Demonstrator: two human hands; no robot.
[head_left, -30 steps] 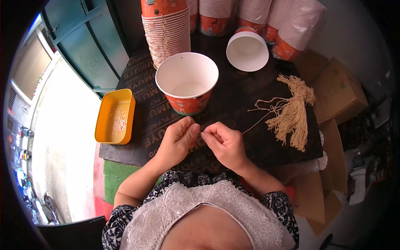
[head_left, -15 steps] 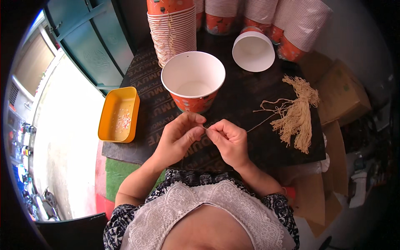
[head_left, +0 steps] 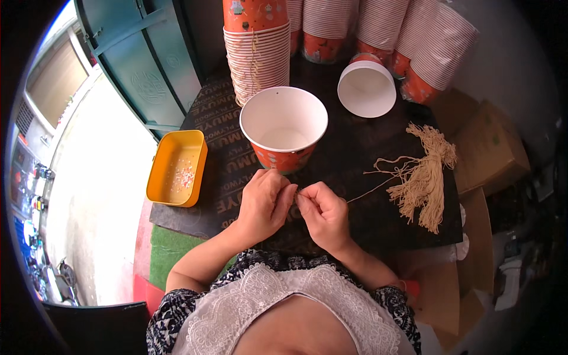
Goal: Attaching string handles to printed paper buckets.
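Observation:
My left hand (head_left: 264,202) and my right hand (head_left: 324,214) meet fingertip to fingertip just in front of a white-lined orange paper bucket (head_left: 284,155). A thin beige string (head_left: 374,190) runs from my right hand's pinch toward a bundle of cut strings (head_left: 429,177) on the right. My left fingers are closed against the right fingertips; what they pinch is too small and covered to name. The bucket stands upright, its open mouth showing a bare white inside and a small dark hole near the far rim.
Left on the dark plywood table (head_left: 222,154) sits a yellow tray (head_left: 158,177) holding small pale and red bits. Behind the bucket rises a stack of nested buckets (head_left: 257,62). Another bucket (head_left: 367,92) lies tipped, with wrapped stacks (head_left: 381,23) beyond it. Cardboard boxes (head_left: 491,148) stand at right.
The whole view has shifted, so the table things sit slightly lower and farther right. My left hand has turned, its thumb now upright beside the right fingertips. The string stays in my right hand.

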